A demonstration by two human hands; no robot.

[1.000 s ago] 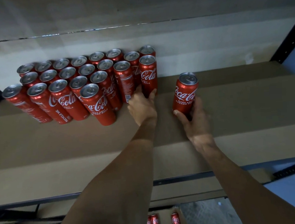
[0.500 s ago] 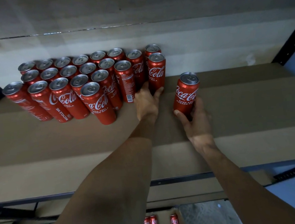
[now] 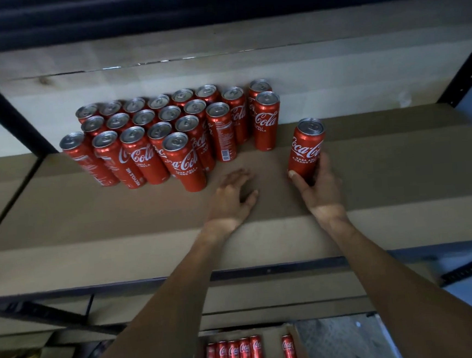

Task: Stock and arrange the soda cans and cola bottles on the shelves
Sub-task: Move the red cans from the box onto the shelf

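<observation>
Several tall red cola cans (image 3: 168,133) stand in rows at the back left of a cardboard-lined shelf (image 3: 399,170). The rightmost can of that group (image 3: 267,122) stands slightly apart from the rest. My right hand (image 3: 320,188) grips a single red cola can (image 3: 307,147) near its base, upright on the shelf to the right of the group. My left hand (image 3: 232,199) hovers over the shelf in front of the group with loosely spread fingers, holding nothing.
Black metal uprights (image 3: 3,107) frame the shelf on both sides, and a dark metal rail (image 3: 265,270) runs along its front edge. Below, an open cardboard box (image 3: 297,342) holds several more red cans (image 3: 234,357). A shelf board hangs close overhead.
My left hand has pulled back from the rightmost cans of the group toward the front. My right hand keeps hold of the single can in about the same spot. The camera view has tilted.
</observation>
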